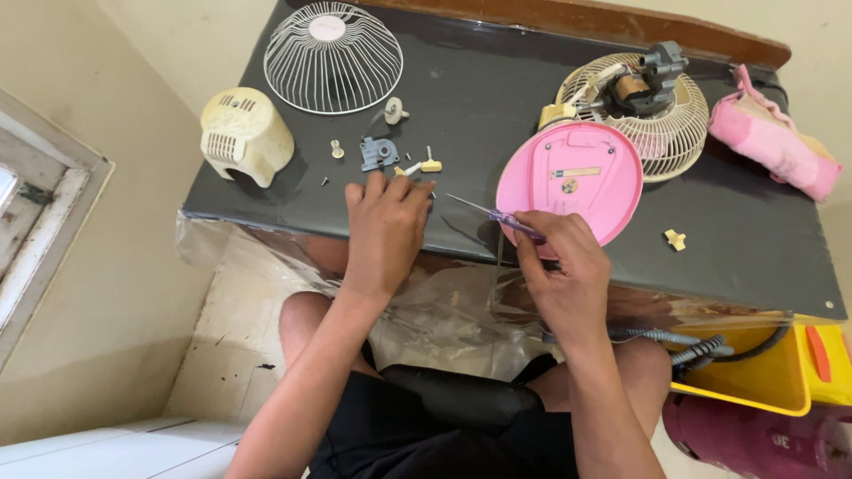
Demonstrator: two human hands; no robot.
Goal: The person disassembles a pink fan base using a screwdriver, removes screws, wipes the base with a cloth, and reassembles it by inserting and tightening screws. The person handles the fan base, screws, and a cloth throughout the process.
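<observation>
Landmark: pink fan base (571, 182) on the worktop (497, 98). Left of it, bare strip up the middle, open path toward the far edge; further left, loose small parts (382, 153) clutter the near edge, with wire guard (333, 58) and cream housing (245, 133) beyond them; right behind it, motor on rear guard (652, 102) blocks; far right, pink cloth (775, 137); right-front clear except one small cream knob (675, 239).

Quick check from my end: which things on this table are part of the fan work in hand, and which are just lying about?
In hand:
right hand holding a screwdriver
left hand on small loose parts
pink fan base
fan motor with rear grille

Lying about:
front grille
cream motor cover
pink cloth
yellow bin
</observation>
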